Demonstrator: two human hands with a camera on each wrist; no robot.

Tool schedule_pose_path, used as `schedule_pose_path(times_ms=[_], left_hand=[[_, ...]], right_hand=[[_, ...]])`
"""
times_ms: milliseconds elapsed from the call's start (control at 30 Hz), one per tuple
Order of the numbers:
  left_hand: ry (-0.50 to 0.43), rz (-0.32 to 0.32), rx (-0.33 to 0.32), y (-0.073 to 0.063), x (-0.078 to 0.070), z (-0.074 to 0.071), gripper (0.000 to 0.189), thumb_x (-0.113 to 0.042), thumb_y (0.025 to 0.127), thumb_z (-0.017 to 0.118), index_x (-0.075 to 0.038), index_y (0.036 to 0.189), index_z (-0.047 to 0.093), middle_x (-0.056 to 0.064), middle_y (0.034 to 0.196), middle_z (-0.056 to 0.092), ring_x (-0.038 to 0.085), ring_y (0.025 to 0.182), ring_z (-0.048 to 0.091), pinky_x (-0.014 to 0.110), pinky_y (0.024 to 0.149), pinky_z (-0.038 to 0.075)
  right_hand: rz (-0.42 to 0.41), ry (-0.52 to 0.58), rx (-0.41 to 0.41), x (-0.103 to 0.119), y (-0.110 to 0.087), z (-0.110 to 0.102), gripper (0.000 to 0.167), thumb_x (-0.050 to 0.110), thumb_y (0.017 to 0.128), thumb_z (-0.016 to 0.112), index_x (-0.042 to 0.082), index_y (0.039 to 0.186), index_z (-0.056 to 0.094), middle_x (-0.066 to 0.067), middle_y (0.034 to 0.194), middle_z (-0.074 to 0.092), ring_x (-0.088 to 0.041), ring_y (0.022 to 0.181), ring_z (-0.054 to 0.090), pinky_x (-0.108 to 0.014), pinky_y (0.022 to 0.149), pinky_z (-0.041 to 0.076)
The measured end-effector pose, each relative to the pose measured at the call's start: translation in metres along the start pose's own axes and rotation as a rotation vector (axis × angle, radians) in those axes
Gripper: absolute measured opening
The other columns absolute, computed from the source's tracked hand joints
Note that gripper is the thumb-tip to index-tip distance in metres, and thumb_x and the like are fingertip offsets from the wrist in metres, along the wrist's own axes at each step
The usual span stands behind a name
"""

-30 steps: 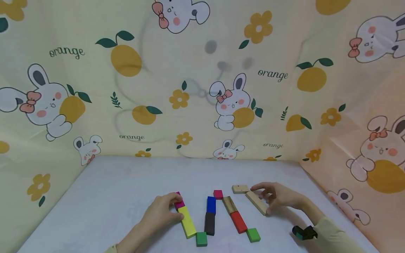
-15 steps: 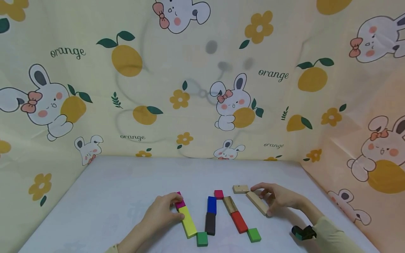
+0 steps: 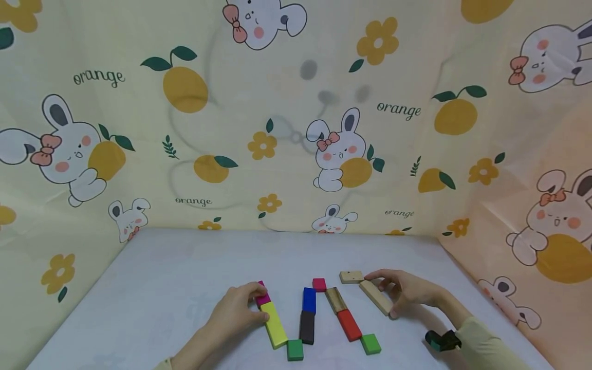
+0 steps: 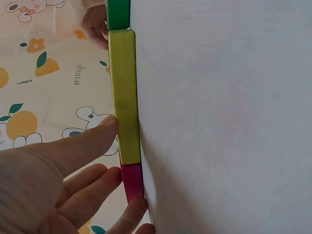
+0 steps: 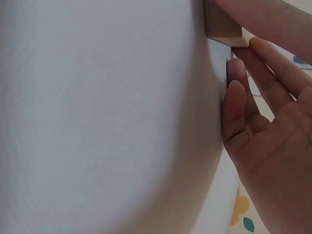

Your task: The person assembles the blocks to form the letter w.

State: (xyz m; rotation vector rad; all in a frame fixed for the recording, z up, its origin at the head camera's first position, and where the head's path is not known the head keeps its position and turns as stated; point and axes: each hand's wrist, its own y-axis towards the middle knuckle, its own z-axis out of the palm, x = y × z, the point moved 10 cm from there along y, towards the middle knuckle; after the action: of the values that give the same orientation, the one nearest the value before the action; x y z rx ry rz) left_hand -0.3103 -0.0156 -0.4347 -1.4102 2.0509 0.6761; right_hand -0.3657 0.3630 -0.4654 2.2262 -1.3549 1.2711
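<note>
My left hand (image 3: 238, 311) curls its fingers at the far end of a magenta block (image 3: 262, 299), while its thumb touches the side of the yellow block (image 3: 276, 329). These two blocks lie end to end, also visible in the left wrist view. At the right, my right hand (image 3: 411, 290) holds a long plain wooden block (image 3: 375, 298) between index finger and thumb, one at each end. A shorter plain wooden block (image 3: 351, 277) touches or nearly touches its far end. The right wrist view shows only one end of the held wooden block (image 5: 224, 24).
Between the hands lie a green block (image 3: 295, 350), a black block (image 3: 307, 328), a blue block (image 3: 309, 300), a pinkish-red block (image 3: 319, 284), a brown wooden block (image 3: 335, 300), a red block (image 3: 349, 325) and another green block (image 3: 371, 344). Printed cloth (image 3: 277, 92) walls the white table (image 3: 152, 298).
Both hands keep nearly the same positions. The right hand and the long wooden block have shifted very slightly toward the near side; the other blocks lie still.
</note>
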Motion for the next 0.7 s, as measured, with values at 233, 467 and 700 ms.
schedule_pose_path(times_ms=[233,467,700], left_hand=[[-0.015,0.028,-0.001,-0.002,-0.002,-0.001,0.047,-0.021,0.072,0.088,-0.007,0.111,0.068,0.004,0.107,0.072,0.028,0.102,0.064,0.053,0.09,0.048],[-0.007,0.015,0.0,-0.002,0.0,-0.001,0.047,-0.022,0.071,0.089,-0.008,0.112,0.068,0.003,0.107,0.072,0.027,0.101,0.064,0.053,0.09,0.048],[0.002,0.014,-0.002,0.0,0.001,0.0,0.047,-0.022,0.071,0.089,-0.009,0.111,0.068,0.001,0.106,0.072,0.025,0.099,0.063,0.053,0.09,0.047]], right_hand=[[-0.022,-0.01,-0.004,0.001,0.0,0.0,0.085,0.013,0.068,0.09,0.016,0.142,0.049,-0.014,0.121,0.051,-0.033,0.102,0.046,-0.034,0.073,0.045],[0.024,-0.071,-0.047,0.005,0.0,0.0,0.087,0.016,0.065,0.092,0.019,0.141,0.051,-0.012,0.118,0.053,-0.031,0.101,0.047,-0.039,0.076,0.044],[0.032,-0.094,-0.092,0.014,-0.011,-0.002,0.084,0.018,0.068,0.091,0.013,0.141,0.05,-0.01,0.132,0.052,-0.03,0.108,0.051,-0.043,0.086,0.048]])
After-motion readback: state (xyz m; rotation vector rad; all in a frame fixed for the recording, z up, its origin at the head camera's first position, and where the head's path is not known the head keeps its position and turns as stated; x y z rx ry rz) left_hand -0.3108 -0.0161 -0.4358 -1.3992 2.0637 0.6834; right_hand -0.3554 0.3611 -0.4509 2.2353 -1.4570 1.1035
